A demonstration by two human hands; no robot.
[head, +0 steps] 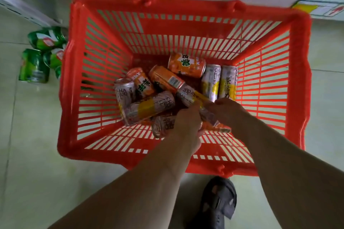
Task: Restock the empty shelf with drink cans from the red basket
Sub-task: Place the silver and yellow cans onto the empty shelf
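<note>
Red basket on the floor, holding orange cans and silver-and-yellow cans. Left hand and right hand gripping one silver-and-yellow can together. Green cans at 9 o'clock outside the basket. Dark shoe at 6 o'clock.

A pale tiled floor carries everything here. The red basket stands on it at the centre of the view, its slatted walls open to the tiles beneath. At nine o'clock of the basket, just beside its wall, a cluster of green cans lies on the tiles. At six o'clock, a dark shoe rests on the floor near the basket's rim.
</note>
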